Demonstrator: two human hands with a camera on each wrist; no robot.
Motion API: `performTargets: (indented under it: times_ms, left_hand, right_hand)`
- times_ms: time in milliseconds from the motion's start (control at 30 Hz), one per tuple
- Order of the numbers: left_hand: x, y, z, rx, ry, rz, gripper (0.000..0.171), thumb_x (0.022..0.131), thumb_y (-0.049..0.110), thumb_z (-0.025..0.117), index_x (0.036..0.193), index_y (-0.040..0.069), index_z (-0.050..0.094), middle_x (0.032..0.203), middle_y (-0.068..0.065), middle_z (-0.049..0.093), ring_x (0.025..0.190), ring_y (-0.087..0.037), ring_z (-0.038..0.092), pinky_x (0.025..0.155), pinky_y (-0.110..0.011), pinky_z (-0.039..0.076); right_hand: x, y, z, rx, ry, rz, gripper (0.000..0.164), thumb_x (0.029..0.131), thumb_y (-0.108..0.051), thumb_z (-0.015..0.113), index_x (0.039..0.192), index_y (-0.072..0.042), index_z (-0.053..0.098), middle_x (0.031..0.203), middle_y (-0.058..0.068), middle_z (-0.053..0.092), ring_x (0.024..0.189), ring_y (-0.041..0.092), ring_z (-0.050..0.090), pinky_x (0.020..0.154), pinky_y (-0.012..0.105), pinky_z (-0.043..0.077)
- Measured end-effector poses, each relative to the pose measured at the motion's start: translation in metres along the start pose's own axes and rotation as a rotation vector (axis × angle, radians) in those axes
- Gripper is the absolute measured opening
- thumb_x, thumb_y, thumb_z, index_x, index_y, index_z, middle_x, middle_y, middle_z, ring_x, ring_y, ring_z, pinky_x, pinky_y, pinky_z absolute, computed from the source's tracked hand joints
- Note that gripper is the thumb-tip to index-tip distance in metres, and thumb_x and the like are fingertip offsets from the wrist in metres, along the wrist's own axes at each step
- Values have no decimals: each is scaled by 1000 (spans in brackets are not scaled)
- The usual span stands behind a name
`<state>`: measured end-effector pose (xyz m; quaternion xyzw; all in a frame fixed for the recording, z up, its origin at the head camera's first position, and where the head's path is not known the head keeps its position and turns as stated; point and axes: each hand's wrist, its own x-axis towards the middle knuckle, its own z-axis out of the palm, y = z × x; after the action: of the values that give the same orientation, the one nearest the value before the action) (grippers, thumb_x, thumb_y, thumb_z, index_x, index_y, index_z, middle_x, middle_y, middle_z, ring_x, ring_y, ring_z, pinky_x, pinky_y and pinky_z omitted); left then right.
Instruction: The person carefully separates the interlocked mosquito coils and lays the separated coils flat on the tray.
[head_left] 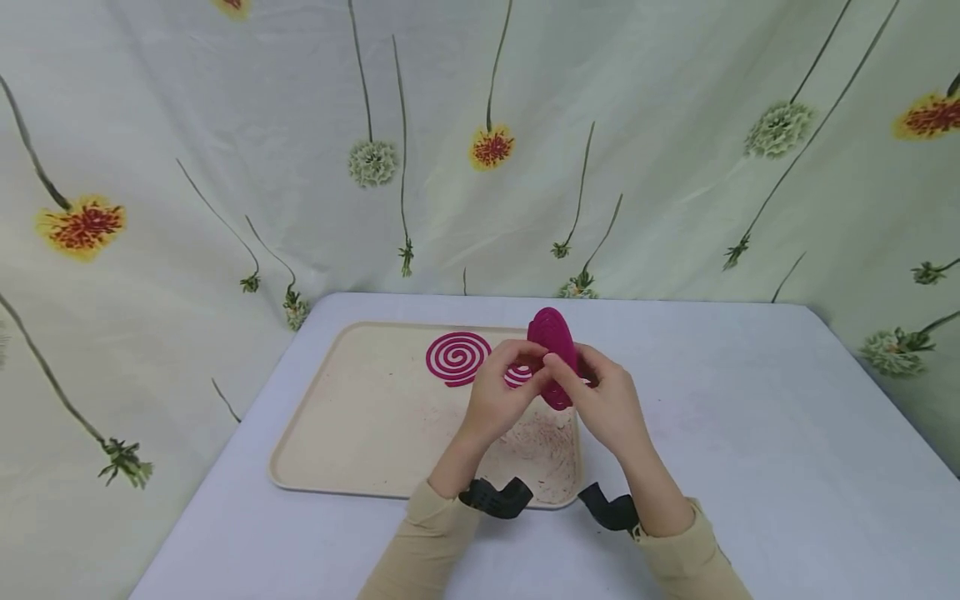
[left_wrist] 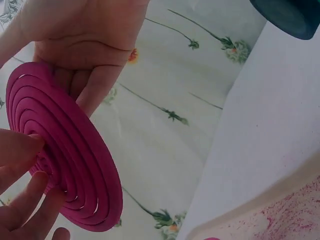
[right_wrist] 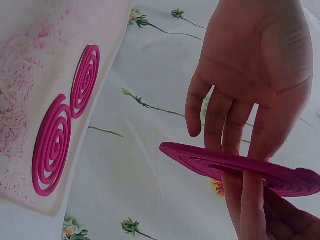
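Observation:
Upright above the tray's right part, a magenta mosquito coil (head_left: 551, 325) is held between both hands. My left hand (head_left: 495, 392) pinches it from the left, fingertips near the middle of its spiral. From the right, my right hand (head_left: 609, 404) grips the same coil with its thumb and fingers. Narrow gaps show between the rings of the held coil (left_wrist: 102, 165) in the left wrist view. It appears nearly edge-on in the right wrist view, with fingers on both faces. Whether it is one layer or a nested pair, I cannot tell.
A beige tray (head_left: 352, 425) lies on the white-covered table (head_left: 750, 433), with magenta crumbs over its right side. Near its far edge lie a flat spiral coil (head_left: 457, 357) and another coil (head_left: 517, 377), partly behind the hands. Behind the table hangs a flowered cloth (head_left: 660, 167).

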<state>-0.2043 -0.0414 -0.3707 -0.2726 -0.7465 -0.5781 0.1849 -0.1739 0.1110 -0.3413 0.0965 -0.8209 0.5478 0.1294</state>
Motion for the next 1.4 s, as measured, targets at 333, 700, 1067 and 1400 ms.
performTargets:
  times_ms: [333, 700, 1067, 1400]
  left_hand:
    - [1, -9, -7, -61, -46, -119, 24, 87, 9, 66, 111, 3, 66, 106, -9, 66, 95, -21, 62, 79, -36, 54]
    - [-1, -12, -6, -42, -78, -95, 28, 87, 8, 66, 114, 2, 65, 107, -11, 65, 90, -23, 64, 77, -36, 55]
    - [1, 0, -6, -81, -116, -110, 27, 86, 1, 65, 113, -5, 63, 107, -20, 64, 95, -33, 62, 82, -44, 53]
    - [0, 25, -10, -53, -153, -75, 24, 87, -3, 62, 111, -9, 63, 105, -22, 65, 95, -33, 63, 82, -29, 53]
  right_hand:
    - [11, 16, -3, 262, -153, 25, 36, 99, -18, 45, 129, 2, 53, 124, 19, 57, 101, 34, 62, 74, 31, 56]
    - [18, 38, -4, 230, -176, 9, 39, 89, -12, 65, 126, -2, 57, 124, 15, 58, 107, 29, 61, 85, 34, 52]
    - [19, 47, -8, 286, -217, -14, 36, 87, -4, 63, 121, 2, 55, 119, 19, 57, 108, 31, 56, 84, 30, 52]
    - [20, 54, -8, 350, -268, -81, 41, 80, 6, 66, 118, 6, 50, 117, 21, 53, 103, 29, 57, 82, 30, 53]
